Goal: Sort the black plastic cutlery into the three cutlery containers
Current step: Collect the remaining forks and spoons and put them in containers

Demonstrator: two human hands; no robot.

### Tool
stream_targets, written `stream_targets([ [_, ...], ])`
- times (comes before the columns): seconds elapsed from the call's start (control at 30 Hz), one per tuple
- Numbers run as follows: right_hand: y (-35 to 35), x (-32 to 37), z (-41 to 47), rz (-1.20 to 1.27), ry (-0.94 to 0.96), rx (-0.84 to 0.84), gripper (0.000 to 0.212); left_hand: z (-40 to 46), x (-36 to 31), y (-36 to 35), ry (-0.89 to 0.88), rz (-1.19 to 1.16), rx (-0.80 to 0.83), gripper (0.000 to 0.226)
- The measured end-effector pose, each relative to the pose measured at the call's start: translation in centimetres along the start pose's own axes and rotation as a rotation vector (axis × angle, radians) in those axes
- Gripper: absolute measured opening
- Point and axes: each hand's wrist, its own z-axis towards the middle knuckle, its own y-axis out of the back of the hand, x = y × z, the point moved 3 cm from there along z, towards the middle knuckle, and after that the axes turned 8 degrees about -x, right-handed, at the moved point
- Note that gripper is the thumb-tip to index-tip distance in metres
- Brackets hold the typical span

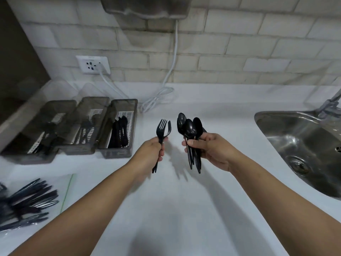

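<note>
Two forks [163, 129] are gripped in the left hand [154, 150] and several spoons [190, 129] in the right hand [208, 148], above the counter [184, 200]; next, I think, each bunch goes to its matching container [118, 126].

1. The scene is evenly and fairly brightly lit; the white desk [212, 111] reads pale, faintly blue-grey.
2. Soft shadows of the arms and the held cutlery fall on the desk below and just behind the hands, so the light comes from above and in front.
3. Bright glare streaks the steel sink [295, 137] at the right edge of the frame.
4. Wide-angle distortion bends the wall tiles [239, 24] and the desk's edges near the corners.
5. The left side is smeared: the containers [70, 126] and the loose cutlery [27, 202] in the lower left look blurred, while the centre is sharper.
</note>
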Motion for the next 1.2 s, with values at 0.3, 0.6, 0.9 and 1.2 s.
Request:
stream_targets([
  [0.3, -11.1, 2.8, 2.6, -0.089, 0.076, 0.248, 0.018, -2.8, -2.3, 10.4, -0.088, -0.163, -0.167, 0.034],
  [0.6, -20.1, 3.8, 4.3, -0.11, 0.157, 0.228, 0.016, -4.0, -3.6, 20.3, -0.067, -0.209, -0.204, 0.032],
  [0.9, -26.2, 6.2, 6.9, 0.0, 0.233, 0.109, 0.018, -1.0, -9.3, 30.5, -0.191, -0.137, -0.39, 0.032],
  [1.2, -29.4, 8.1, 8.9, -0.001, 0.235, 0.063, 0.021, 3.0, -10.6, 34.4, -0.173, 0.019, -0.426, 0.032],
])
